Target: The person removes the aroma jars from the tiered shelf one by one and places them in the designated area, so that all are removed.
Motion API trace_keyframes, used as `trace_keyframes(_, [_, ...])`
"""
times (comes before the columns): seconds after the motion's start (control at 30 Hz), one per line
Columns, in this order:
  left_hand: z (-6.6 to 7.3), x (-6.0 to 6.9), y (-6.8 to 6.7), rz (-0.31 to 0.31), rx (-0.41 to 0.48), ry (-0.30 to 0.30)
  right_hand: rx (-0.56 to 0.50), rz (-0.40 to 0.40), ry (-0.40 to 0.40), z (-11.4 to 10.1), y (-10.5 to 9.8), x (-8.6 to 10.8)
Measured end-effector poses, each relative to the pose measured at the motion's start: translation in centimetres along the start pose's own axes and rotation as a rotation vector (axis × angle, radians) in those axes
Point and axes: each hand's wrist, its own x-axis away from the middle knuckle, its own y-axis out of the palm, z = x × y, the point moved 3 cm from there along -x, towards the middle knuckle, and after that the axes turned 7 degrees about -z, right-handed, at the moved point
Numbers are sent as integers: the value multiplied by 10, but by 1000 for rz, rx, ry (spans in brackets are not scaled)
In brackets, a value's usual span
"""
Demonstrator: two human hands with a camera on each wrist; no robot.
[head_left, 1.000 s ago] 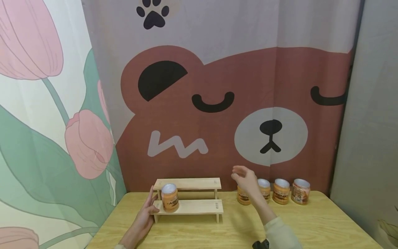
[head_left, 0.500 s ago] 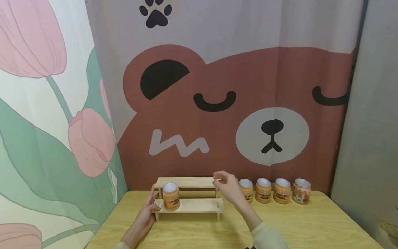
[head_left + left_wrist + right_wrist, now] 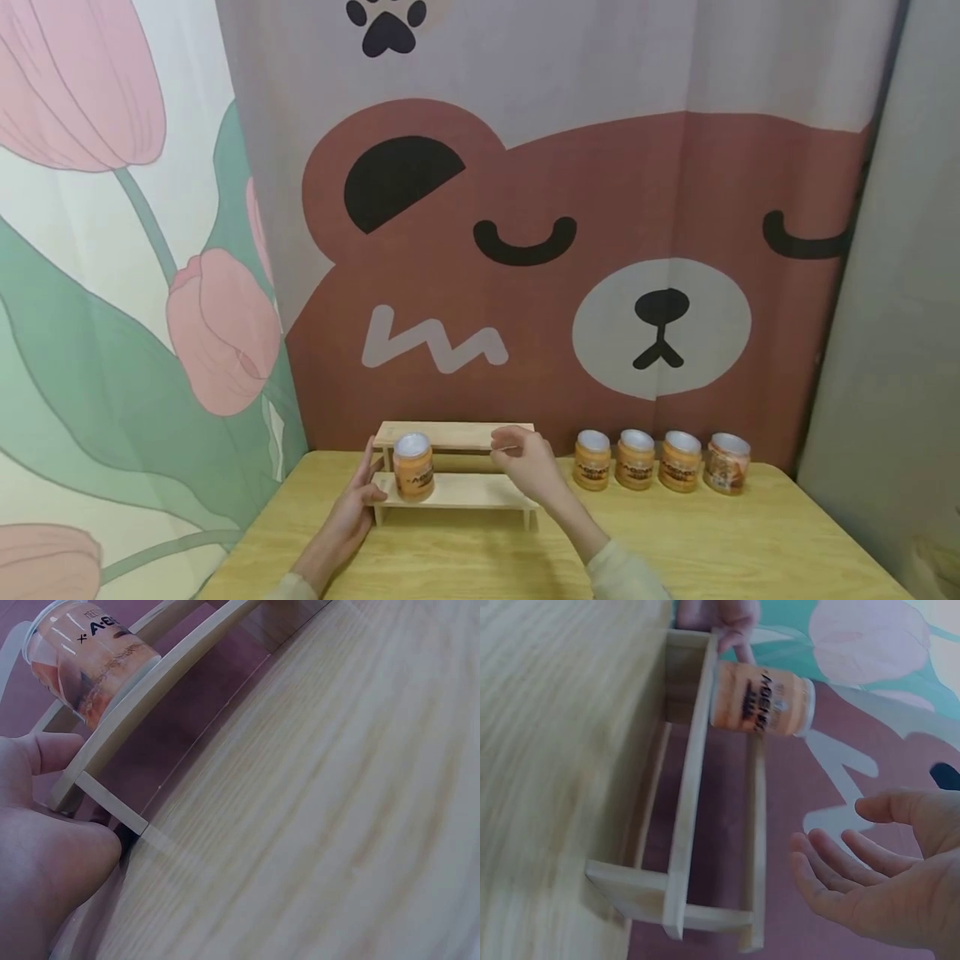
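A two-tier wooden stand (image 3: 465, 492) is on the table, with an orange jar (image 3: 414, 475) with a pale lid upright at the left of its lower step. My left hand (image 3: 347, 521) grips the stand's left end, its thumb against the lower board's edge near the jar. In the left wrist view, part of that hand's fingers is hidden behind the wood. My right hand (image 3: 531, 468) hovers in front of the stand's right side. As the right wrist view shows, its fingers (image 3: 840, 859) are loosely bent, thumb apart, with nothing between them.
Several similar jars stand in a row toward the table's back right, the nearest jar (image 3: 592, 462) just right of my right hand. A curtain with a bear print (image 3: 540, 333) hangs behind the table (image 3: 420, 567), and a tulip-print cloth (image 3: 225, 333) at the left.
My right hand has moved left from above the row of jars to the stand's right side, uncovering the leftmost jar there. My left hand keeps its hold on the stand.
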Motion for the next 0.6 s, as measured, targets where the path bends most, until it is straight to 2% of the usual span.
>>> trace_keyframes(0.23, [2,-1,-2,-8,27,-12,-22,-95,-3,3,34,-9])
trace_keyframes(0.6, [1,1,0,-24,18,6,-96,-78,97,3,78,-24])
